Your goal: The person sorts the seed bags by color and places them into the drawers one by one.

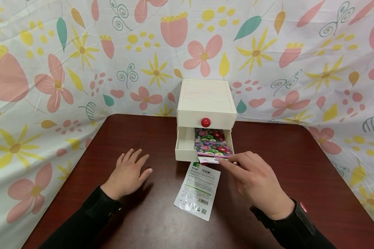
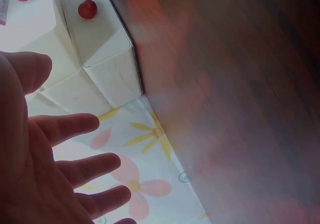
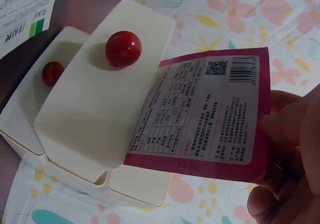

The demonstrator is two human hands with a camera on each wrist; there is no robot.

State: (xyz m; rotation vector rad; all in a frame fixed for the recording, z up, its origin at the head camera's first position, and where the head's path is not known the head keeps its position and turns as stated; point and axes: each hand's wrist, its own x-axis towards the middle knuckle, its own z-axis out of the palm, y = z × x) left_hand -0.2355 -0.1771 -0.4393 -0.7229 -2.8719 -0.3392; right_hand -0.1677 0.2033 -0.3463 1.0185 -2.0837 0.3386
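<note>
My right hand pinches the edge of a flower seed packet at the open lower drawer of a small cream drawer box. Colourful blooms cover the packet's upper face. In the right wrist view, the packet's pink-bordered underside carries printed text, a barcode and a QR code. A silver-white printed packet lies on the table, its top edge by the drawer front. Left of it, my left hand is over the table with spread fingers, holding nothing.
Red round knobs stick out from the drawer fronts. The dark red-brown table meets a flower-printed cloth behind the drawer box and along the sides.
</note>
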